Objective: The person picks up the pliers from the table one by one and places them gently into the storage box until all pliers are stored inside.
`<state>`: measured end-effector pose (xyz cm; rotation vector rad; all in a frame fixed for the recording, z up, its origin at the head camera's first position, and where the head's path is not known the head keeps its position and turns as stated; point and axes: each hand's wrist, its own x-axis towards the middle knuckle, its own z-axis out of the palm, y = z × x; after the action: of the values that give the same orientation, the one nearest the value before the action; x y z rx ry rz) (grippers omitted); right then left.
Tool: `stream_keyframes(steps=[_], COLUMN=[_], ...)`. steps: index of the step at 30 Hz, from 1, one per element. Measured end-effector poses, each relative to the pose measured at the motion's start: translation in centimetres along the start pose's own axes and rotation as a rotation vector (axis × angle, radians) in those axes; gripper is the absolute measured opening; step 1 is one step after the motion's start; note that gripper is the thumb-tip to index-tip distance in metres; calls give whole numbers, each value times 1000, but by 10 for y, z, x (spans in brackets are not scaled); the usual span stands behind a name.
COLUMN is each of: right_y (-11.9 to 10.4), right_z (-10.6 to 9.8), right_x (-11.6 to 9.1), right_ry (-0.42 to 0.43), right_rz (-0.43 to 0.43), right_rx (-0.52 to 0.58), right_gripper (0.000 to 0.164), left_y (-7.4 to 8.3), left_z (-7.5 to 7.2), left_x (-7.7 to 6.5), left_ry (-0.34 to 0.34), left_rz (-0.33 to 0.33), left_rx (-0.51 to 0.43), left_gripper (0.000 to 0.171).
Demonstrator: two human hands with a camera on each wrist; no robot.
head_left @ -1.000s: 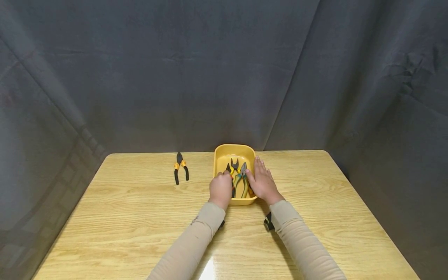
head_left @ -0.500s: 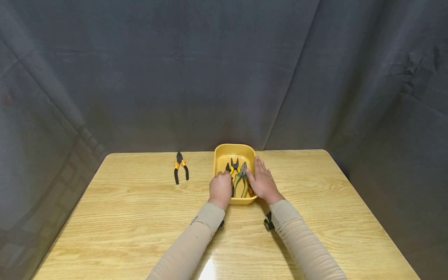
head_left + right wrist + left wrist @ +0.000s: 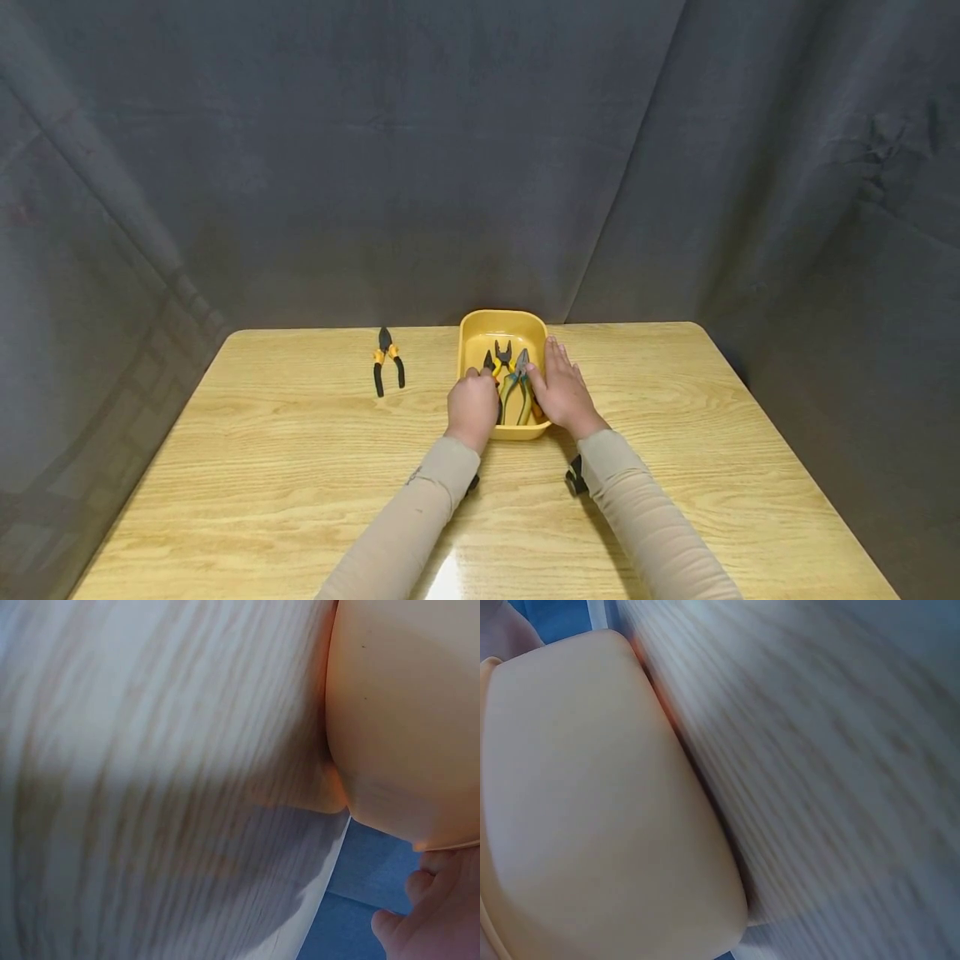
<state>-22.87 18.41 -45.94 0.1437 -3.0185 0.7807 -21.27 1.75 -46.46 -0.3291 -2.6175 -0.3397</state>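
My left hand [image 3: 474, 407], fingers curled, grips the left rim of a yellow plastic tray [image 3: 501, 318]. My right hand [image 3: 564, 390] lies along the tray's right side with fairly straight fingers and the thumb over the rim. Inside are several pliers: a pair with yellow-green handles [image 3: 517, 392], one with yellow handles and open black jaws [image 3: 503, 353], and a dark-nosed one [image 3: 489, 361] partly hidden by my left hand. The tray's outer wall [image 3: 607, 795] fills much of the left wrist view. In the right wrist view, my right fingers show beside the tray wall [image 3: 405, 712].
Black-and-orange pliers [image 3: 387, 358] lie on the wooden table [image 3: 300, 467], left of the tray. A grey curtain [image 3: 375, 167] hangs behind the table and along both sides. The tray stands close to the table's back edge.
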Motion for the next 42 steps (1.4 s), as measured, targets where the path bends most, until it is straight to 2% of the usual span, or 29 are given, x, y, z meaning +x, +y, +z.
stream_keyframes(steps=[9,17,25,32,42], right_y=[2,2,3,4,2], right_z=[1,2,2,2,1], right_x=[1,1,1,1,0], right_ry=[11,5,6,-4,-14], right_rz=[-6,-8,-5,-1,3], right_rx=[1,6,10,4,10], right_gripper=[71,72,72,72,72], left_y=[-1,-1,-3,-4,-9], left_z=[-3,-5,-8,-13,-22], left_x=[-2,-4,-6,-8,-5], left_ry=[-28,-20,-32,-43,-30], left_rz=[7,21,33,40,43], left_rx=[-11,-51,-120,-237,-255], left_gripper=[15,15,16,15,14])
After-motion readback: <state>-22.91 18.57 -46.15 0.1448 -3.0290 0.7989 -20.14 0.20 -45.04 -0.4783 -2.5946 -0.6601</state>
